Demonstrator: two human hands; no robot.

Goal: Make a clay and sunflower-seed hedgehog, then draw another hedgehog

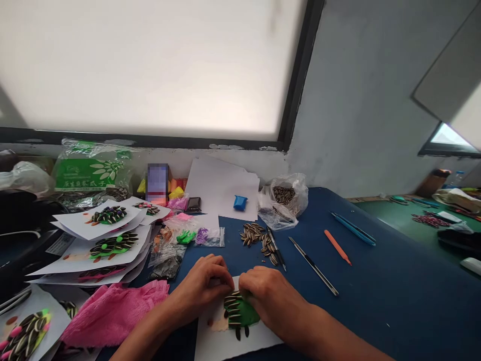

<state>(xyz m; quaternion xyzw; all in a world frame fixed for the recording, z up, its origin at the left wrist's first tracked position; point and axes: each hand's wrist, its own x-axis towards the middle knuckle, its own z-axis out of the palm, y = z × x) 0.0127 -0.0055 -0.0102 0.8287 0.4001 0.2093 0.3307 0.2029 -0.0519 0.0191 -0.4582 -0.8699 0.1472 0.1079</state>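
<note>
Left hand and right hand curled at green clay on near paper, can't tell grip; seeds farther.

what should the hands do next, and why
Probably add one more to the seeds on the green clay, just right of those lining its left side: the clay showing there is bare, left hand and right hand are at its upper part, and loose seeds lie nearby.

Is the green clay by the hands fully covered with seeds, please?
Partly: seeds line its left side; green clay shows bare beside the right hand.
</note>
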